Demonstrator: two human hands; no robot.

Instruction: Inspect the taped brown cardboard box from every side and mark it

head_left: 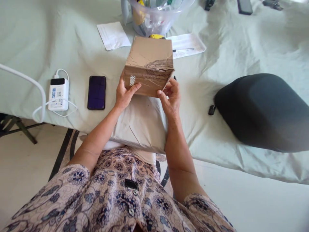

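Observation:
Between my hands is a brown cardboard box (152, 53), tilted so that its top and near side show. Wrinkled tape runs along its near right edge, and a small patterned label sits at the left of the near side. My left hand (125, 93) grips the lower left corner, thumb laid across the near face. At the lower right corner, my right hand (171, 96) has its thumb on the near face, with its other fingers curled at the side and partly hidden. Below the box lies the pale green tablecloth (142, 119).
A clear plastic tub (156, 19) of mixed items stands behind the box. Papers (113, 36) and a pen (184, 49) lie near it. To the left are a phone (96, 92) and a white power bank (58, 93) with a cable. A large black rounded object (263, 111) sits right.

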